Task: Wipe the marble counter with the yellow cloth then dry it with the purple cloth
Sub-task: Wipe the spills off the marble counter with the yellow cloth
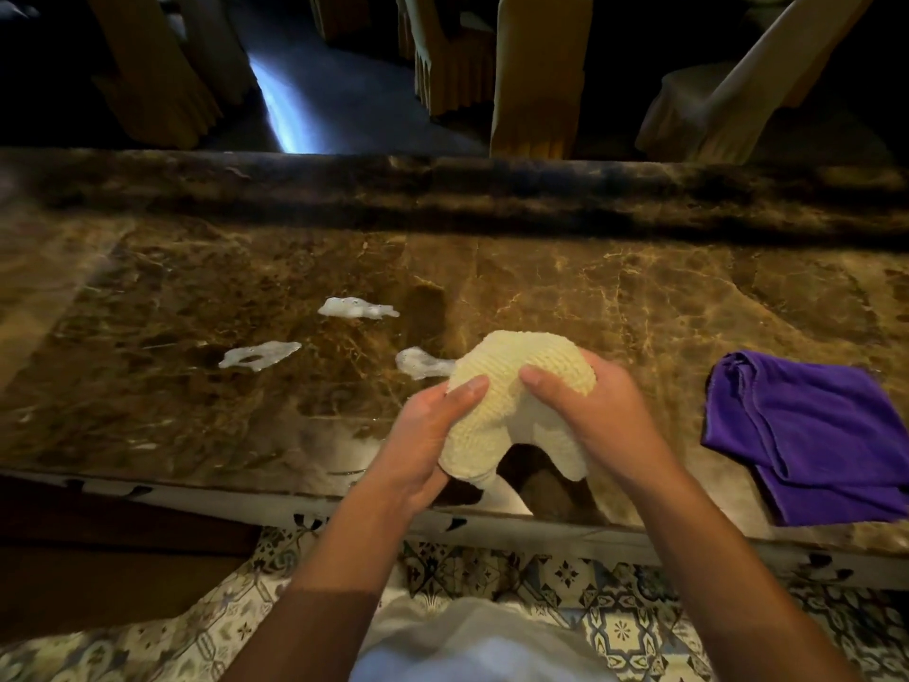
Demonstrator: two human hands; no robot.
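Note:
The pale yellow cloth [511,391] is bunched into an arch above the near edge of the brown marble counter [639,297]. My left hand [433,435] grips its left end and my right hand [585,415] grips its right end. Three white foam patches lie on the counter: one [356,307] farther back, one [258,354] to the left, one [420,362] just left of the cloth. The purple cloth [811,435] lies crumpled on the counter at the right, apart from my hands.
A raised marble ledge [442,189] runs along the counter's far side. Beyond it stand several chairs in tan covers [536,76] in a dark room. Patterned floor tiles [615,607] show below the counter's near edge.

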